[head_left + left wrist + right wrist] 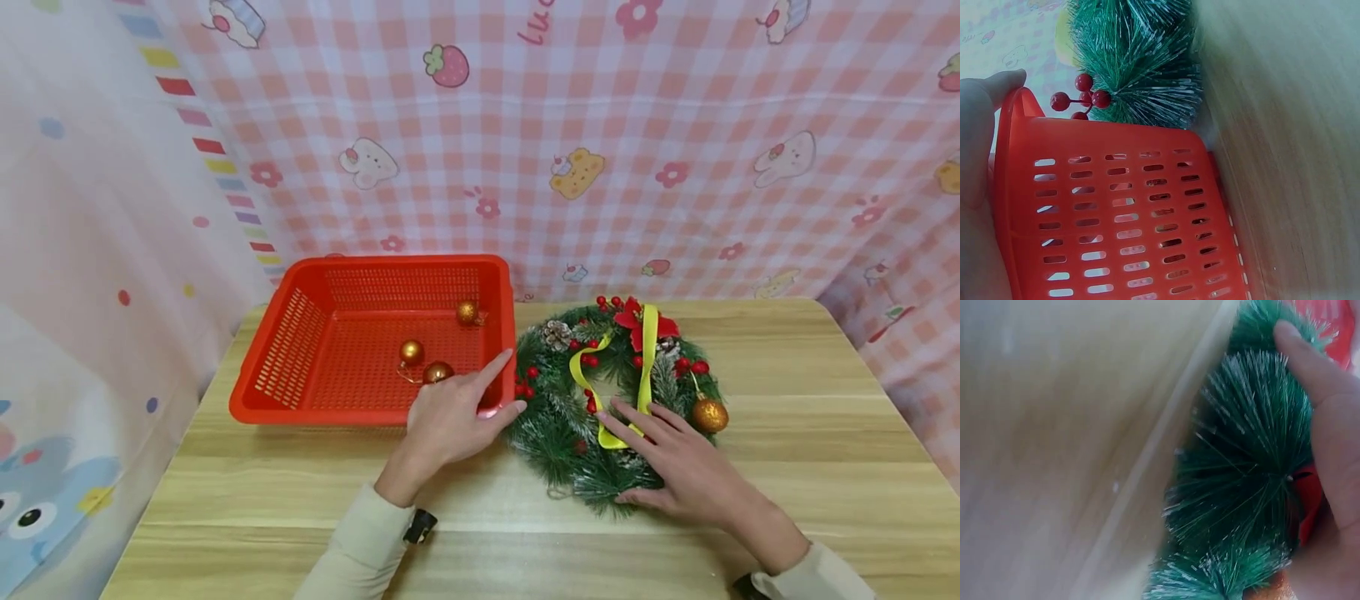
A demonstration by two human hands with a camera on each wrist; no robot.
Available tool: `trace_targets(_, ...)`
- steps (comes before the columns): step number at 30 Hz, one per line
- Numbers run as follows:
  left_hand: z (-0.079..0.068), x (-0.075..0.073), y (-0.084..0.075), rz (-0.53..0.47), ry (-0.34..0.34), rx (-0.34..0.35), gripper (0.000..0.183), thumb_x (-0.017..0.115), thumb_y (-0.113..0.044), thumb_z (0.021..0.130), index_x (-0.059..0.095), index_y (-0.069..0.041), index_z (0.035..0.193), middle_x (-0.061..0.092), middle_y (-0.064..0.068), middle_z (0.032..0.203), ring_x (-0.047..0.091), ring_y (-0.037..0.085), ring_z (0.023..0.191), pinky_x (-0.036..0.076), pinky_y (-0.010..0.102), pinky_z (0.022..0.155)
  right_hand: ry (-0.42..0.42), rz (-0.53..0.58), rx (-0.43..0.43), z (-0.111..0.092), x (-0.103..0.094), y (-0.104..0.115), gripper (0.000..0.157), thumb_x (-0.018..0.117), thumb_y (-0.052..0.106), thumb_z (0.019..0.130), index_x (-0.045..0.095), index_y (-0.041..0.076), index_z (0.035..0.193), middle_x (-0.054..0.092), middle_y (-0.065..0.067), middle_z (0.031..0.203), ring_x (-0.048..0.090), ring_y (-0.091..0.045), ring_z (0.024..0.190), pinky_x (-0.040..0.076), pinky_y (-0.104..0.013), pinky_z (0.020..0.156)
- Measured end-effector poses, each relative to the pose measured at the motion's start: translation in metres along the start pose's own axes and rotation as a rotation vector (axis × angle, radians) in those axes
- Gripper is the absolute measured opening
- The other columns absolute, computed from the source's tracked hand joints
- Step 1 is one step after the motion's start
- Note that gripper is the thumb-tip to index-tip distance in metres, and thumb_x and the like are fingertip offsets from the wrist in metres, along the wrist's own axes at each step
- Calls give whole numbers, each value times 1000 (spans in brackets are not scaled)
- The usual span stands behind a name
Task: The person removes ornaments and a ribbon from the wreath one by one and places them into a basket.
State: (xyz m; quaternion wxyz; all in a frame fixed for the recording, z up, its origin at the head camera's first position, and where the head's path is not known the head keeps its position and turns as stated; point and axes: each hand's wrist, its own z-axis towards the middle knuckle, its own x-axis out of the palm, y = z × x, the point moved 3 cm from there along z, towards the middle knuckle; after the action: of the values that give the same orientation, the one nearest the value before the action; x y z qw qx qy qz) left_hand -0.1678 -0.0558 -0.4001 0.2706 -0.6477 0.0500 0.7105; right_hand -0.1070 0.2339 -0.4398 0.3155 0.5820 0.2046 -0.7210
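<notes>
My left hand [453, 417] lies over the near right corner of a red plastic basket [300, 417], index finger and thumb extended across its rim. In the left wrist view, that hand lies along the rim beside the slotted wall [1104, 200]. My right hand [690, 471] rests on the near right part of a green Christmas wreath [551, 450], its fingers spread near a yellow ribbon [648, 358]. The thumb lies by the wreath's outer edge in the right wrist view. A gold bauble [708, 414] hangs on the wreath's right side, near a red poinsettia [636, 321].
Inside the basket lie three gold-brown baubles, one [467, 312] by the far right corner. The basket stands left of the wreath on a wooden table [810, 417]. A pink checked cloth [487, 225] hangs behind, and a white patterned cloth [112, 292] hangs at left.
</notes>
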Motion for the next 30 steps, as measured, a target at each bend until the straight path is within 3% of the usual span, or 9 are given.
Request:
trace_targets(3, 0, 0, 1, 10, 0, -5, 70, 47, -67, 93, 37, -33, 153, 40, -7, 58, 31, 8, 48, 23, 23, 41, 8, -16, 60, 3, 3, 5, 105, 76, 61, 75, 28, 17, 157, 40, -14, 155, 54, -30, 129, 27, -46, 113)
trace_targets(6, -1, -1, 1, 7, 10, -7, 71, 47, -68, 93, 36, -33, 154, 41, -7, 58, 31, 8, 48, 22, 23, 41, 25, -22, 145, 6, 5, 13, 105, 74, 60, 77, 24, 17, 158, 39, -16, 155, 53, -33, 130, 31, -51, 110)
trace_targets(17, 0, 0, 0, 8, 4, 11, 71, 47, -67, 93, 36, -32, 154, 40, -7, 59, 31, 8, 48, 22, 23, 41, 81, -75, 462, 31, 12, 51, 105, 68, 62, 83, 16, 12, 159, 30, -22, 158, 51, -39, 129, 32, -57, 111)
trace_targets(22, 0, 1, 1, 7, 14, 1, 71, 47, -67, 93, 35, -32, 154, 44, -8, 62, 35, 8, 49, 26, 23, 41, 87, -96, 548, 44, 16, 61, 105, 67, 62, 84, 18, 7, 158, 30, -25, 157, 49, -45, 129, 31, -59, 110)
trace_targets(26, 0, 1, 1, 5, 9, -1, 71, 47, -67, 93, 36, -32, 154, 43, -8, 60, 33, 9, 49, 26, 23, 41, 100, 50, 554, 50, 2, 62, 98, 67, 57, 87, 19, 10, 158, 24, -25, 159, 34, -48, 138, 25, -64, 112)
trace_targets(30, 1, 0, 1, 7, 5, 5, 71, 47, -67, 93, 37, -32, 154, 40, -7, 58, 31, 8, 48, 25, 23, 42, 84, 312, 494, 43, -34, 47, 90, 68, 52, 89, 21, 19, 159, 18, -21, 162, 21, -49, 144, 23, -73, 107)
